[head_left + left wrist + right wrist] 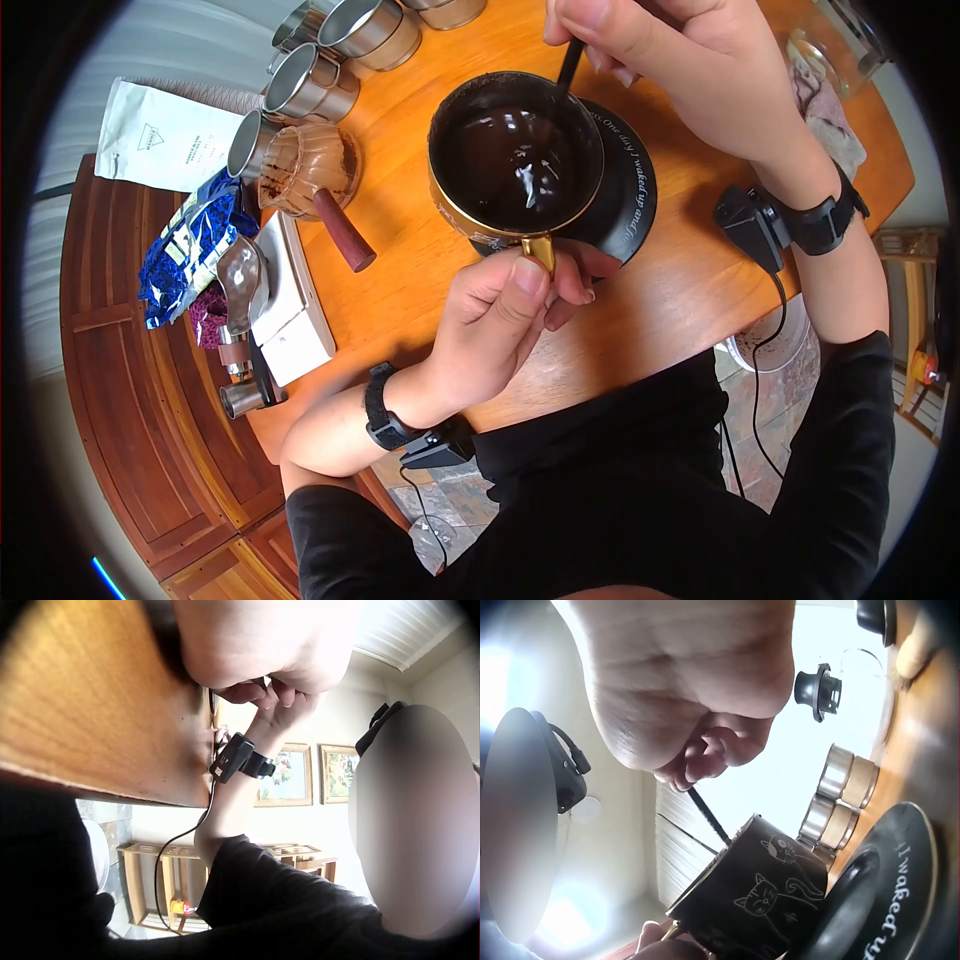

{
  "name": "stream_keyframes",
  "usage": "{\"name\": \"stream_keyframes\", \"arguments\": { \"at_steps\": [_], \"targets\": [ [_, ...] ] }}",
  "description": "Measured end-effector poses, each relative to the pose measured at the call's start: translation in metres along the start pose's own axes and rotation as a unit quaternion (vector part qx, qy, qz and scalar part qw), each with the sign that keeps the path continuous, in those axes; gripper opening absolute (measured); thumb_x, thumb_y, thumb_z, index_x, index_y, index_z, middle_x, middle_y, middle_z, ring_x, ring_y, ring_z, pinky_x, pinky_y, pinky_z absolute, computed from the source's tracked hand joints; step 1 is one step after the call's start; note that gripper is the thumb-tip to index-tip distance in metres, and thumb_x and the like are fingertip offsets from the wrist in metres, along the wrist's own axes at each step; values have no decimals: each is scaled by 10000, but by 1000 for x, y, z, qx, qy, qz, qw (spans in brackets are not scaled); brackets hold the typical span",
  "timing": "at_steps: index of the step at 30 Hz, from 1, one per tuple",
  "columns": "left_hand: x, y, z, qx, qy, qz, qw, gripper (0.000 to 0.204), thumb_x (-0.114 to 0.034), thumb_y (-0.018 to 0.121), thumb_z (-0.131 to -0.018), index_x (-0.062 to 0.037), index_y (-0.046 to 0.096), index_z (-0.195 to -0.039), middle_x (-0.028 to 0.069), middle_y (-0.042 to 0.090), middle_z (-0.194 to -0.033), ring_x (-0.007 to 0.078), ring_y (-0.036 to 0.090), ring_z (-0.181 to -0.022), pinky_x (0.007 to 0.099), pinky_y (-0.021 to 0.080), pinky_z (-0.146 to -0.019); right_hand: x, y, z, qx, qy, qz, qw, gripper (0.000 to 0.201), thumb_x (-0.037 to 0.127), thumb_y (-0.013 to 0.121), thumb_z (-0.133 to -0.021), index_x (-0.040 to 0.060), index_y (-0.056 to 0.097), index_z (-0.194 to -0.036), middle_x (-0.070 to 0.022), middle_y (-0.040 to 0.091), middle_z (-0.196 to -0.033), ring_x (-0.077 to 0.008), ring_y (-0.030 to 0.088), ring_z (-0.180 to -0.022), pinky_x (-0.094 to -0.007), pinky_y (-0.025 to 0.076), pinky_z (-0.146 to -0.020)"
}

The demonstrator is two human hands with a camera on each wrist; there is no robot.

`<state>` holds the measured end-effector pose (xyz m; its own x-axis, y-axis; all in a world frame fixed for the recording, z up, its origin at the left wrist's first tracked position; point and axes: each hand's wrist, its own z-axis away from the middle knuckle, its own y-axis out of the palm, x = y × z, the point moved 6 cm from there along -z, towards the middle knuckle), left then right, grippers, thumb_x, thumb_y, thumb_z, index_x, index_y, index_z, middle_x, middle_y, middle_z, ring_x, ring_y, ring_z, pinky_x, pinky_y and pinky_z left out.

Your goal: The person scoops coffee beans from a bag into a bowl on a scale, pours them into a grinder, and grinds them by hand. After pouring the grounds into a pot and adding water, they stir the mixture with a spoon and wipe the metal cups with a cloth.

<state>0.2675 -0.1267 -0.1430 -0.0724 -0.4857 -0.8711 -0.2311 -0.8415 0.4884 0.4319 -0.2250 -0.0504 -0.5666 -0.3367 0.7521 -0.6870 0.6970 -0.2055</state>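
A black mug (pixel 447 190) with a gold rim holds dark, glossy liquid; white cat drawings show on its side in the right wrist view. My left hand (pixel 492 325) pinches its gold handle (pixel 538 252) between thumb and fingers. My right hand (pixel 690 75), above the far right of the mug, grips a thin black stick-like handle (pixel 570 68) whose lower end goes into the mug. A black saucer (pixel 632 190) with white lettering lies under and to the right of the mug; the right wrist view shows the mug (pixel 761 892) tilted beside the saucer (pixel 911 862).
At the left are a glass dripper (pixel 310 170) with a wooden handle (pixel 345 232), a white pouch (pixel 165 135), a blue packet (pixel 200 240) and a white flat box (pixel 290 300). Metal cups (pixel 312 85) line the back. A cloth (pixel 830 120) lies at the right.
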Motion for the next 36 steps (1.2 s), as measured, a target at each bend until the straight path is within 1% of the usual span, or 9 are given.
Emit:
{"name": "stream_keyframes", "arguments": {
  "at_steps": [3, 6, 11, 14, 20, 24, 33, 35, 36],
  "targets": [
    [0, 0, 0, -1, -1, -10, 1000, 391, -388, 410, -1037, -49, 602, -1003, 198, 584, -1175, 118, 412, -836, 235, 349, -714, 2, -3, -2, 0, -29, 41, 999, 152, 127, 603, -955, -9, 664, -923, -19, 652, -792, -49, 580, -673, -190, 472, -608],
    [1, -1, 0, -2, -2, -12, 1000, 390, -386, 420, -1034, -45, 606, -1000, 201, 584, -1174, 118, 419, -845, 236, 348, -711, 6, 0, 0, 3, 12, 10, 1000, 154, 129, 603, -955, -7, 667, -919, -19, 653, -795, -53, 579, -687, -195, 470, -616],
    [0, 0, 0, -4, -6, -7, 1000, 385, -381, 431, -1032, -43, 612, -1004, 202, 584, -1174, 116, 417, -838, 235, 347, -709, 1, -4, -1, -18, -70, 46, 996, 151, 127, 608, -951, -5, 669, -907, -21, 654, -800, -60, 578, -699, -203, 469, -623],
    [0, -1, 0, -2, -4, -8, 1000, 384, -378, 434, -1031, -40, 614, -1007, 201, 584, -1172, 115, 416, -832, 236, 346, -707, 4, -3, -1, 0, -37, 41, 998, 151, 126, 608, -951, -6, 667, -906, -22, 654, -801, -63, 579, -698, -206, 472, -625],
    [1, -1, 0, -2, -3, -11, 1000, 371, -359, 443, -1031, -32, 615, -1006, 201, 588, -1152, 127, 440, -877, 237, 345, -703, 1, -1, 0, 10, -61, 6, 998, 166, 142, 607, -954, -5, 669, -907, -22, 651, -797, -58, 571, -688, -200, 467, -614],
    [2, -2, 0, -1, -3, -4, 1000, 362, -351, 451, -1029, -29, 615, -1006, 200, 588, -1147, 137, 456, -922, 236, 344, -702, 7, -6, -1, -4, -60, 92, 994, 178, 158, 611, -955, -3, 672, -909, -22, 650, -796, -56, 563, -674, -199, 460, -601],
    [2, -1, 0, -3, -8, -10, 1000, 382, -376, 435, -1031, -38, 612, -1004, 196, 580, -1169, 110, 410, -813, 240, 342, -704, 0, -1, 0, -4, -41, 49, 998, 179, 161, 607, -957, 3, 680, -915, -16, 648, -785, -51, 565, -654, -189, 455, -590],
    [1, -1, 0, -1, -8, -12, 1000, 384, -378, 434, -1031, -38, 609, -1002, 199, 579, -1170, 110, 412, -815, 240, 342, -706, -5, 2, -1, 13, 17, 9, 1000, 184, 164, 599, -961, 5, 680, -918, -14, 644, -771, -48, 565, -647, -182, 453, -583],
    [0, 0, 0, 0, -7, -14, 1000, 384, -378, 433, -1031, -37, 608, -1002, 201, 579, -1171, 110, 412, -817, 239, 342, -706, -4, 4, -1, 20, 79, -15, 997, 189, 168, 594, -964, 4, 678, -920, -13, 640, -759, -47, 562, -641, -179, 451, -577]
  ]
}}
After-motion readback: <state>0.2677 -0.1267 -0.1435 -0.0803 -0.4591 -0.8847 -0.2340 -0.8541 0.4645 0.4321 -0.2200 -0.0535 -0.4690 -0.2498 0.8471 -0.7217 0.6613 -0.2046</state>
